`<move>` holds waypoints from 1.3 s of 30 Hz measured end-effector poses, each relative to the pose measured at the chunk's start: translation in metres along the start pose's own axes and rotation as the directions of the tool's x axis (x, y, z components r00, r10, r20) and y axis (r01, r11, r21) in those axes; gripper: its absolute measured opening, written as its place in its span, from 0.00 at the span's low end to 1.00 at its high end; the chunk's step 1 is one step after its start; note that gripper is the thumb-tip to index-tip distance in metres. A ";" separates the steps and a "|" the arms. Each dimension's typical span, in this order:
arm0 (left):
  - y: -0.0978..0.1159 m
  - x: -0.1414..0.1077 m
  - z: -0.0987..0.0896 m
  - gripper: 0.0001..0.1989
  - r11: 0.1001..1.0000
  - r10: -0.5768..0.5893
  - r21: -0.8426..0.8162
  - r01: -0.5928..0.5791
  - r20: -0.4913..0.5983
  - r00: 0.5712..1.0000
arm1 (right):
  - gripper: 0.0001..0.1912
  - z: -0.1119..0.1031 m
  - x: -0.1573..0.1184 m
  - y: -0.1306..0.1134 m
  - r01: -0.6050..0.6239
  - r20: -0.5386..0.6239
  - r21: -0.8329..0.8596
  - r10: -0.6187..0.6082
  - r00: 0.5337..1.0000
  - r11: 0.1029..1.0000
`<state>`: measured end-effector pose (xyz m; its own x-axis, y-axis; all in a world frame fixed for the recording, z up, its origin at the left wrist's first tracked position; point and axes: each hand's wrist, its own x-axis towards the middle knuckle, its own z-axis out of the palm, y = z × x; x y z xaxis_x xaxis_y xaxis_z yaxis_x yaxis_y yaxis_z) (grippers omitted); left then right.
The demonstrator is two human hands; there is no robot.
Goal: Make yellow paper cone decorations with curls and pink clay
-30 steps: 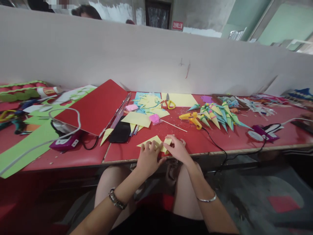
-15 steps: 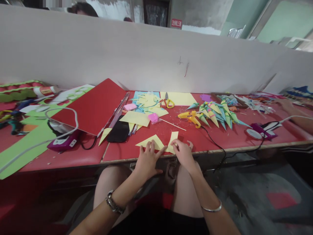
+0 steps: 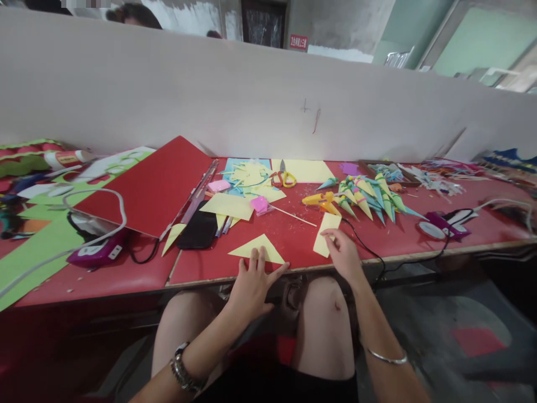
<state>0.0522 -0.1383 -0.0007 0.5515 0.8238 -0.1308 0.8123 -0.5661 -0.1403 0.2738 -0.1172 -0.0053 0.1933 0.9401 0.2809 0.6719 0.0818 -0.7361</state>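
Note:
My left hand point(image 3: 254, 282) lies with fingers spread on a yellow paper triangle point(image 3: 257, 247) near the table's front edge. Pinched in my right hand point(image 3: 343, 252) is a yellow paper strip point(image 3: 326, 235), held apart from the triangle, further right. Just behind the strip rests a yellow glue gun point(image 3: 321, 200), its black cord running to the right. Beyond my left hand lie a black phone point(image 3: 200, 226), a pink pad point(image 3: 260, 205) and a thin stick point(image 3: 292, 215).
Yellow-and-blue paper cones point(image 3: 371, 196) are piled right of the glue gun. Scissors point(image 3: 285, 174) lie at the back on yellow paper. A large red sheet point(image 3: 146, 190) leans over a purple power strip point(image 3: 98, 249) on the left. Another purple power strip point(image 3: 451, 226) sits right.
My right hand has moved right with the yellow paper strip, away from the triangle. My left hand stays on the triangle. The view has shifted slightly.

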 end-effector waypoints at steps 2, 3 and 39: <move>0.000 0.000 0.001 0.49 1.000 0.003 -0.018 -0.003 -0.013 1.000 | 0.13 -0.012 0.011 0.008 -0.087 -0.038 0.084 0.090 0.995 0.993; -0.001 0.000 0.002 0.49 1.000 0.002 -0.026 -0.002 -0.018 1.000 | 0.14 -0.018 0.018 0.013 -0.122 -0.067 0.118 0.130 0.989 0.986; -0.061 0.019 0.032 0.34 0.848 -0.332 -0.510 0.141 -0.305 0.893 | 0.16 0.164 0.204 -0.089 -0.100 0.366 0.230 0.009 0.931 0.968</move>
<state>0.0071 -0.0890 -0.0264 0.2805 0.9320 0.2294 0.8638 -0.3493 0.3632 0.1358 0.1213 0.0161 -0.0754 0.9967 0.0292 0.4666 0.0612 -0.8823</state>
